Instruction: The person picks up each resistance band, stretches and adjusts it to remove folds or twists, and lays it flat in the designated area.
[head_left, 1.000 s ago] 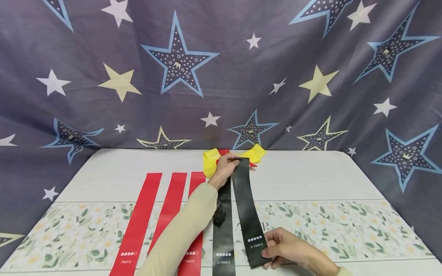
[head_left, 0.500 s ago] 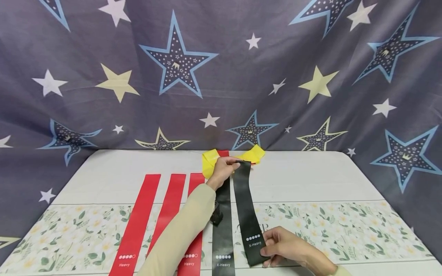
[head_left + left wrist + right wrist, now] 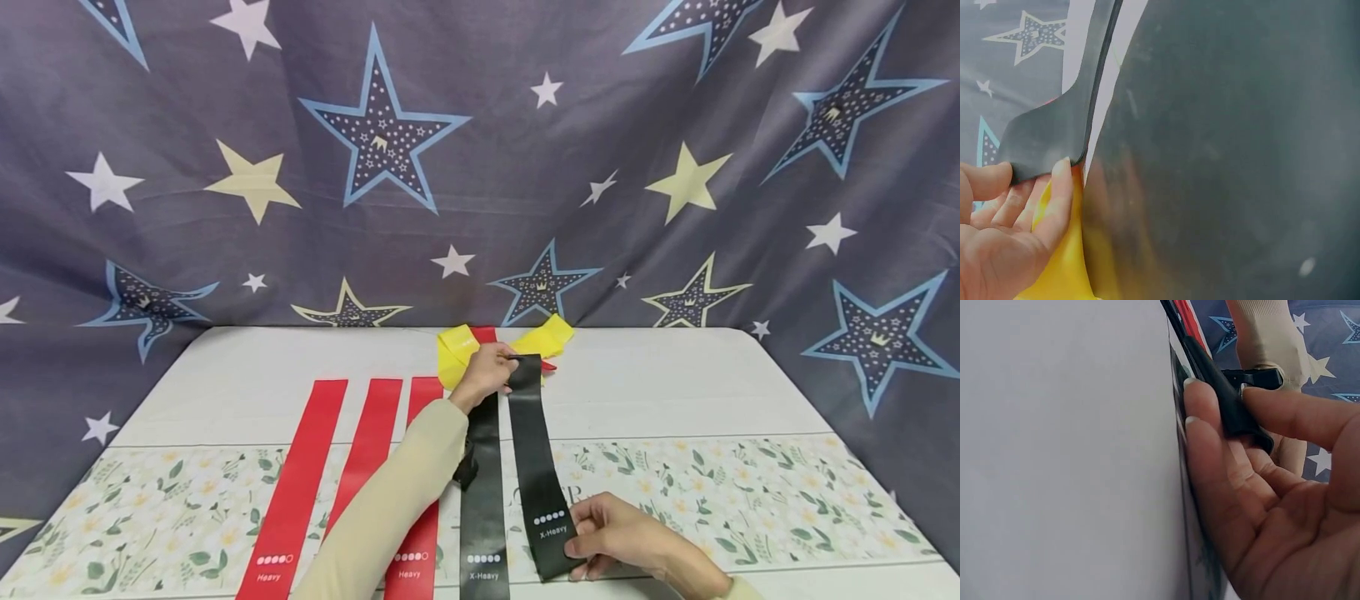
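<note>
A black resistance band [image 3: 536, 442] marked X-Heavy stretches lengthwise between both hands. My left hand [image 3: 486, 373] pinches its far end between thumb and fingers; in the left wrist view the band's end [image 3: 1047, 134] bends over the fingertips. At the near end, my right hand [image 3: 622, 537] pinches the right corner, and the right wrist view shows the band's edge [image 3: 1229, 400] curling between thumb and fingers. A second black X-Heavy band [image 3: 483, 500] lies flat just left of it, partly under the left forearm.
Three red bands, two with a visible Heavy label, lie to the left, including the leftmost red band [image 3: 296, 483]. Behind the left hand sits a crumpled yellow band [image 3: 546, 337] with red pieces. The white table [image 3: 675, 383] has a floral strip and meets a star-patterned curtain [image 3: 450, 208].
The far end of the held black band has come slightly down and nearer, along with my left hand. The right hand keeps its hold at the near corner.
</note>
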Motion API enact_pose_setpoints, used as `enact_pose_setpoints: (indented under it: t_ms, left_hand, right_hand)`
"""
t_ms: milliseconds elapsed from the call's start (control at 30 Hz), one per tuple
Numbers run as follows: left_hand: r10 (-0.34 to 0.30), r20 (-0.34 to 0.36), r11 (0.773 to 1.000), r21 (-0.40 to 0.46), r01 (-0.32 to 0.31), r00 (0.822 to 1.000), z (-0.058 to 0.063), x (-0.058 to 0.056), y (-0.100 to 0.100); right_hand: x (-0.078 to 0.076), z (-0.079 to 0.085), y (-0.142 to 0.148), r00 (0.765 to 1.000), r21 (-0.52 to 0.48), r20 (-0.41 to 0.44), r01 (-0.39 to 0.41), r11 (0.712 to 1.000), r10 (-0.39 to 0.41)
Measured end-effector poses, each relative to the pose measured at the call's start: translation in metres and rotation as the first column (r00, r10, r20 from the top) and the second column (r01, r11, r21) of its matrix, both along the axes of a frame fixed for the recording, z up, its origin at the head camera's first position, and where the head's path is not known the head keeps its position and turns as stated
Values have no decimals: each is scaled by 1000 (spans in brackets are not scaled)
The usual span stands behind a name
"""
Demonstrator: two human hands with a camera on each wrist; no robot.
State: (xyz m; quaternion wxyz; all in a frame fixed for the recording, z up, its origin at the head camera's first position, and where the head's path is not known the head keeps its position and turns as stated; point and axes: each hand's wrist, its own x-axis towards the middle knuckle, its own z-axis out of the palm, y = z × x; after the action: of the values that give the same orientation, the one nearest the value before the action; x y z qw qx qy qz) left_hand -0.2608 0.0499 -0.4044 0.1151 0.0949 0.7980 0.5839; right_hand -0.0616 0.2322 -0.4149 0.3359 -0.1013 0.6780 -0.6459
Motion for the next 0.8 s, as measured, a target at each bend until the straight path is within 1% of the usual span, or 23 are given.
enact_pose_setpoints:
  t_ms: [67, 200, 300, 433, 567, 700, 800]
  left_hand:
    - [-7, -17, 999, -37, 6, 1000, 0, -1, 1]
    - [-8, -119, 995, -104, -5, 993, 0, -3, 4]
    - [-18, -191, 992, -124, -6, 981, 0, -5, 4]
    - [-31, -207, 993, -117, 7, 978, 1, -5, 1]
    - [-46, -211, 988, -156, 13, 976, 2, -5, 2]
    - [-92, -200, 967, -250, 40, 976, 1, -6, 4]
    - [-130, -224, 945, -323, 53, 966, 0, -7, 7]
  right_hand:
    - [0, 0, 0, 1000, 3, -3, -1, 1000, 1]
    - [2, -1, 1, 1000, -28, 6, -16, 999, 16]
    - [6, -2, 1, 999, -75, 34, -39, 996, 42]
    - [12, -1, 1, 998, -86, 48, -47, 995, 51]
    - [16, -2, 1, 998, -58, 32, -51, 997, 53]
    - [18, -4, 3, 996, -66, 23, -80, 995, 82]
    - [19, -7, 3, 996, -74, 17, -87, 993, 89]
